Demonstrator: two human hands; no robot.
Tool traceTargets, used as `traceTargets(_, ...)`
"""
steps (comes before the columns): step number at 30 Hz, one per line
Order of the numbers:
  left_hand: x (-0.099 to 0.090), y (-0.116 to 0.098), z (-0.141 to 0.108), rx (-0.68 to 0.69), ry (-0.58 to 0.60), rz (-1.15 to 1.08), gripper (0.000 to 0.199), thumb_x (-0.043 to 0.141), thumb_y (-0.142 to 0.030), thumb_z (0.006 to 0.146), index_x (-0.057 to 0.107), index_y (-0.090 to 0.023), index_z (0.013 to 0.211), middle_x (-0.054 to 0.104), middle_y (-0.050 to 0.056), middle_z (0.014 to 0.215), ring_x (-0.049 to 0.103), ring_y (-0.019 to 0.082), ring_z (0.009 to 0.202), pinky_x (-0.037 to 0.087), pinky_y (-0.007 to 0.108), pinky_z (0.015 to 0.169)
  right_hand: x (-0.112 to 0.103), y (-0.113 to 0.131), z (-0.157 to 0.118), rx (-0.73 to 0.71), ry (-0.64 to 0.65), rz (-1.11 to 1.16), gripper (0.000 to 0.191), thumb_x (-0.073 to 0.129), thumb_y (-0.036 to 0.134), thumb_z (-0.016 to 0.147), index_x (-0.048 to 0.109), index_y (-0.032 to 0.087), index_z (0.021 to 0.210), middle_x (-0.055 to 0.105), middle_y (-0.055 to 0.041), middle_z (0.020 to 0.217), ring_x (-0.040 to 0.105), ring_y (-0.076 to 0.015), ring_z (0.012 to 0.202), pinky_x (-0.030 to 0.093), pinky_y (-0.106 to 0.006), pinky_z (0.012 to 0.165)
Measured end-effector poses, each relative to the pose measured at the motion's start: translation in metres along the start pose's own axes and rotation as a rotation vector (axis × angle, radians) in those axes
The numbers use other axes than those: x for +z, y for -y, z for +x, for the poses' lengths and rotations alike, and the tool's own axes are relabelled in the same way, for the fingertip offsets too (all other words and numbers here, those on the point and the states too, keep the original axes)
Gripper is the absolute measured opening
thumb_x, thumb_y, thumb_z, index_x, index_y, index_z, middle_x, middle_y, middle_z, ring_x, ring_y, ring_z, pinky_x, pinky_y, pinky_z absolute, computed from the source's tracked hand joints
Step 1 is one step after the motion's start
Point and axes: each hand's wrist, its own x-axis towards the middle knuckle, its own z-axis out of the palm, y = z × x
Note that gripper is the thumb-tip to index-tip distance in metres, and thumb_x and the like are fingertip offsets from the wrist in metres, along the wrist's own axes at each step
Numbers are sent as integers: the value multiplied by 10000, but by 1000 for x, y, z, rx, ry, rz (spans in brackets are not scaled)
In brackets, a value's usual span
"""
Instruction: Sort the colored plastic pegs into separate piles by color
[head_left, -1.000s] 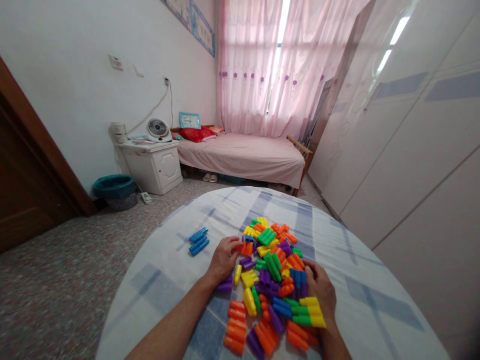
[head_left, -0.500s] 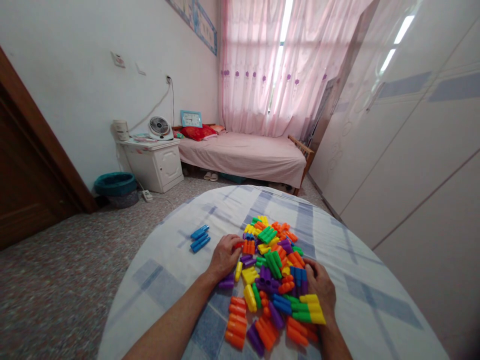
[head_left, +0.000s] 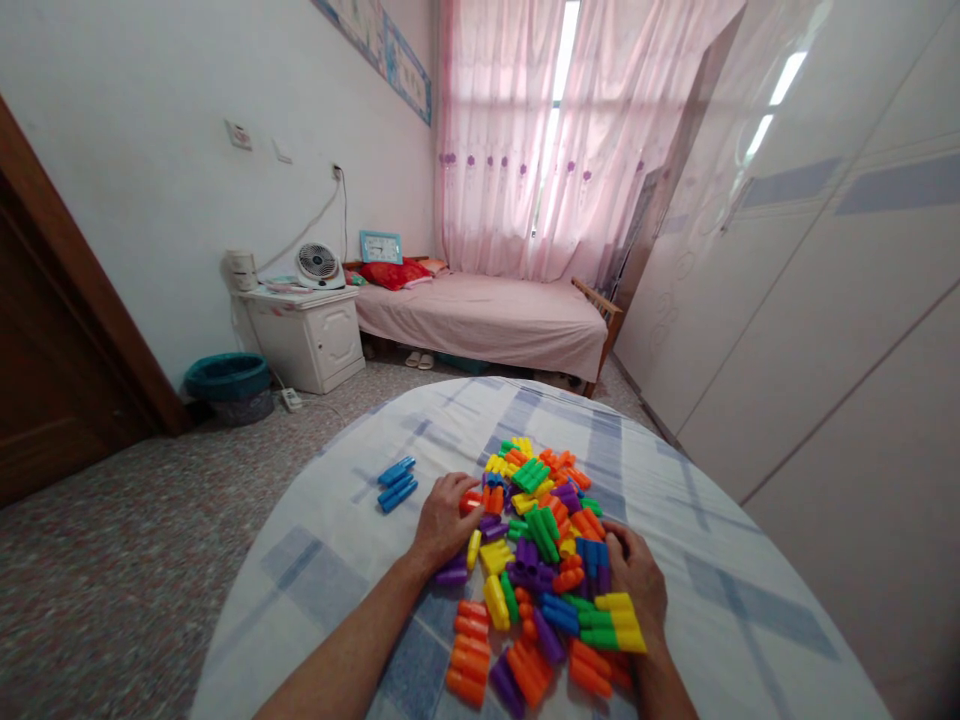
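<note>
A heap of plastic toy building blocks (head_left: 541, 525), shaped like joined tubes in orange, yellow, green, purple and blue, lies on the cloth-covered table. At its left side, my left hand (head_left: 448, 515) has thumb and fingers closed around an orange block (head_left: 471, 501). Below that hand lies a purple block (head_left: 451, 572). My right hand (head_left: 639, 578) rests against the heap's right edge, fingers loosely curved and apart. Nearest to it are a blue-and-purple block (head_left: 594, 562) and a green-and-yellow joined piece (head_left: 613, 625); the palm side is hidden.
Blue blocks (head_left: 397, 483) lie apart to the left on the checked tablecloth (head_left: 322, 560). Beyond the round table are a bed (head_left: 480, 310), a white cabinet (head_left: 322, 335) with a fan (head_left: 318, 264), and a waste bin (head_left: 229, 385). A wardrobe (head_left: 817, 330) stands on the right.
My left thumb and fingers now show an orange block between them, more visible than before. My right hand stays at the heap's edge. The view has shifted slightly.
</note>
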Motion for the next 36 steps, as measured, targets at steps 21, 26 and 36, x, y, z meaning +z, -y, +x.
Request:
traceTargets(21, 1, 4, 0, -60, 42, -71, 234, 566, -197, 737, 621, -187, 965, 628, 57, 987, 556, 206, 946, 441, 354, 878, -1, 1, -1, -11, -12, 7, 442, 315, 428, 790, 630, 220, 1020, 633, -58, 1065, 581, -214, 954, 423, -307, 782)
traceTargets(26, 0, 2, 0, -53, 50, -70, 227, 571, -205, 739, 623, -192, 960, 631, 54, 984, 555, 206, 946, 439, 353, 877, -2, 2, -1, -19, -16, 4, 446, 304, 424, 792, 629, 214, 1014, 635, -58, 1053, 580, -213, 952, 422, -303, 778)
traceTargets(36, -5, -4, 0, -23, 107, -17, 157, 586, -278, 760, 637, -204, 890, 630, 43, 897, 558, 202, 884, 438, 324, 810, 2, -2, -1, -16, -35, 5, 442, 310, 427, 788, 624, 222, 1023, 633, -54, 1070, 587, -220, 943, 423, -311, 776)
